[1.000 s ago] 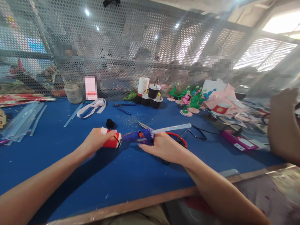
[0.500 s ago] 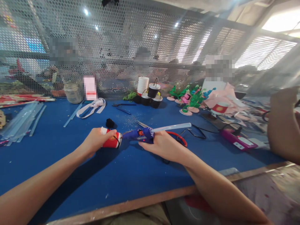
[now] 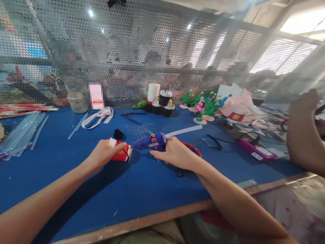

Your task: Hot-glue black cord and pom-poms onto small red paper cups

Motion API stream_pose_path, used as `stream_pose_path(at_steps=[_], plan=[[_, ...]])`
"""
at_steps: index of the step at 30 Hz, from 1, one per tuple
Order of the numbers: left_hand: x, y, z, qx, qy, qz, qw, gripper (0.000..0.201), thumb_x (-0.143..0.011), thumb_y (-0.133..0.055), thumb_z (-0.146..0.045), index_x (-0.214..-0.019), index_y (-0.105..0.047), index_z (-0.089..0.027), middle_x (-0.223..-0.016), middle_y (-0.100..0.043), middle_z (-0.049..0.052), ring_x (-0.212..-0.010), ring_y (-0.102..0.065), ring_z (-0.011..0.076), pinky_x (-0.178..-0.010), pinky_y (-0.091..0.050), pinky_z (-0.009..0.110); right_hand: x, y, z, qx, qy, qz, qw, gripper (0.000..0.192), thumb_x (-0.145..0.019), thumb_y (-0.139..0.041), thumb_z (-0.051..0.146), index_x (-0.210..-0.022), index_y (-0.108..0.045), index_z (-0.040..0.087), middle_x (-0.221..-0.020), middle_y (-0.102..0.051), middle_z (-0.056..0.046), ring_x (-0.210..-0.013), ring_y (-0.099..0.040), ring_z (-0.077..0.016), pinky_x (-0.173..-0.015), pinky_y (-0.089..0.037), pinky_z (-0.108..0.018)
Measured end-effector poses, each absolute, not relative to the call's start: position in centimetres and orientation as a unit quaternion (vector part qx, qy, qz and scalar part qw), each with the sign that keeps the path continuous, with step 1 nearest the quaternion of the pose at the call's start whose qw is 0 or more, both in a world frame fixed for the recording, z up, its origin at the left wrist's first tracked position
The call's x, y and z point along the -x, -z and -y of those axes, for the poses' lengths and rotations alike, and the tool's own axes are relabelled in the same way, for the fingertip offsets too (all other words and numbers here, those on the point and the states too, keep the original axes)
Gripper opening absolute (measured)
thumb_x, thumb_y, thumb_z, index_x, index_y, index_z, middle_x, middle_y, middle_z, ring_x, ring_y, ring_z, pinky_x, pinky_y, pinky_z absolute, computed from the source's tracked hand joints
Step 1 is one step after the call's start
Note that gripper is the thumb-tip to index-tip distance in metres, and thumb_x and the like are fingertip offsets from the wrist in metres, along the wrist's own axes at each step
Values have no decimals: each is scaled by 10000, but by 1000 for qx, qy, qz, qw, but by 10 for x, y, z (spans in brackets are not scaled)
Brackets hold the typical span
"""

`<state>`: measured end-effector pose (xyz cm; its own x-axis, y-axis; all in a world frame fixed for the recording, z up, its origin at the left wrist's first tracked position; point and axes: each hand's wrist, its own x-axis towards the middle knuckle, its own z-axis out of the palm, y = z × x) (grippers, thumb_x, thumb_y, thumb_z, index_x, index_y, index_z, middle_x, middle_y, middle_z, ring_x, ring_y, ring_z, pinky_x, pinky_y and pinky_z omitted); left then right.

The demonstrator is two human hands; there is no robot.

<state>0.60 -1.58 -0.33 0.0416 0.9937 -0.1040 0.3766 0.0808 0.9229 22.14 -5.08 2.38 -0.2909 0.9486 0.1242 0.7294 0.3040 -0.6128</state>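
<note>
My left hand point(image 3: 103, 153) is closed around a red and white paper cup point(image 3: 118, 155), which lies tilted on its side. A thin black cord runs over the cup near its right end. My right hand point(image 3: 175, 152) grips a blue hot glue gun point(image 3: 154, 142) with a clear glue stick point(image 3: 184, 130) poking out of its back. The gun's nozzle points left, at the cup's right end; whether it touches I cannot tell. Just behind the cup sits a small black ball of yarn point(image 3: 118, 134).
Loose glue sticks point(image 3: 25, 134) lie at the left. White ribbon point(image 3: 98, 118), pliers point(image 3: 133, 114), black-wrapped cups point(image 3: 165, 98) and green craft plants point(image 3: 208, 105) stand farther back. A purple power strip point(image 3: 256, 150) and another person's arm point(image 3: 301, 132) are at the right.
The glue gun has tilted slightly, its rear end rising and its nozzle staying by the cup's right end. The view has shifted a little. My left hand keeps its hold.
</note>
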Motion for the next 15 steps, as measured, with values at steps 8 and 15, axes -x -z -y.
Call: stream_pose_path(at_steps=[8,15], plan=[[-5,5,15,-599,-331,-584,436,361,-579,-629,-493,-587,-563,-138,-514,-566,1,-480,-477,132,-469,-290,239,-223,-24,52,544,-233,773,231,235,-729,-538,258,-520,-559,152,-372,-482,31,-370,-459,-84,-421,-360,-202],[-6,4,15,-603,-324,-590,428,377,-581,-622,-504,-618,-572,-132,-522,-557,0,-479,-468,129,-470,-282,243,-223,-23,51,548,-211,777,227,327,-738,-531,261,-430,-473,166,-365,-470,23,-360,-444,-80,-398,-345,-201]])
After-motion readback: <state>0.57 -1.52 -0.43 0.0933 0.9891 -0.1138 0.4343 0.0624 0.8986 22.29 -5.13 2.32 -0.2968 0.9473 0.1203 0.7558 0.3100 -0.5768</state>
